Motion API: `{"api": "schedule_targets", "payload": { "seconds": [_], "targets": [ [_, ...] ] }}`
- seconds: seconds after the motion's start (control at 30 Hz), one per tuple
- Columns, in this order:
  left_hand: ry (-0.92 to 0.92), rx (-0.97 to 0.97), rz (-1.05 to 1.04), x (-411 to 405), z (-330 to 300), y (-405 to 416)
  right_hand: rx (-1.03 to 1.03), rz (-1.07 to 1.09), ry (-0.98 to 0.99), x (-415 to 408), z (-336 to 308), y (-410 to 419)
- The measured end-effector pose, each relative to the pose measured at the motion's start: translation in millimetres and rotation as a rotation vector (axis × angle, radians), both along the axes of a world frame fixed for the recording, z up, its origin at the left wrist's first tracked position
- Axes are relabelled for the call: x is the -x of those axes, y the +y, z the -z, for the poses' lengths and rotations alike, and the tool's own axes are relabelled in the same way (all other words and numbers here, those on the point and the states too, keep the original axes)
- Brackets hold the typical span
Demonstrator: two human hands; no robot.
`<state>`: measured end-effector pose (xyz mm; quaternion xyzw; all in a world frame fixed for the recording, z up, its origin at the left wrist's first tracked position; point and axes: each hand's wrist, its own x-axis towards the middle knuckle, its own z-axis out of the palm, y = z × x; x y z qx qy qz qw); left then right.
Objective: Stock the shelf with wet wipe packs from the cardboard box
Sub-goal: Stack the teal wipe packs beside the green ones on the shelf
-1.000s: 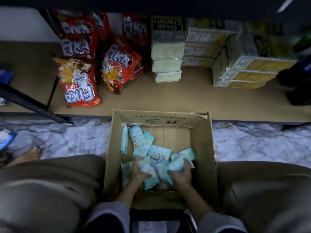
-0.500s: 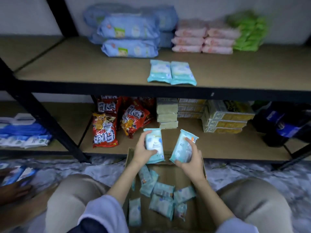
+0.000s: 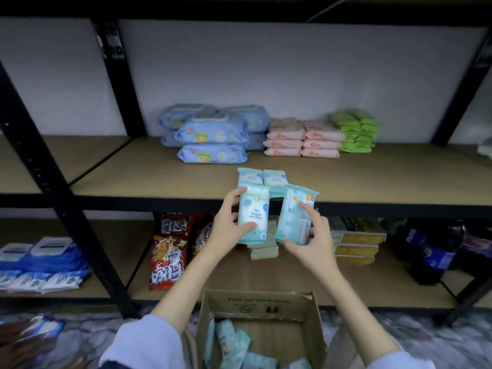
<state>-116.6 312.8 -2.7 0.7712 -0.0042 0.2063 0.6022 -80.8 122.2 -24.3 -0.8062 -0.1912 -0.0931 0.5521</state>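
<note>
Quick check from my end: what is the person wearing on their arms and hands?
Both hands, left hand and right hand, are bare, with no gloves, rings or watch visible. The forearms are uncovered; pale lavender-grey long sleeves are pushed up near the elbows.

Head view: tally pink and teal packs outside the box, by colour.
Pink packs: 6 showing, two stacks of 3
Teal packs: 4 (2 on the shelf, 1 in the left hand, 1 in the right hand)
Total: 10
</note>
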Motion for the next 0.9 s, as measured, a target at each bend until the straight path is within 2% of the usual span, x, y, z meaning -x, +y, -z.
{"api": "schedule_targets", "payload": {
  "seconds": [0.2,0.4,0.57,0.77,0.9],
  "targets": [
    [-0.098,-0.087,-0.057,-38,-48,22,0.036,0.029,-0.036,-32,-60,16],
    [-0.021,-0.129,-0.141,-80,-60,41,0.179,-0.021,0.037,-67,-91,35],
    [0.079,-0.052,-0.142,-94,-51,46,0.318,-0.037,0.103,-86,-92,47],
    [0.168,0.056,-0.062,-98,-35,47,0.373,-0.028,0.145,-95,-85,47],
    [0.22,-0.04,-0.068,-100,-32,47,0.512,0.118,0.049,-96,-79,47]
  ]
}}
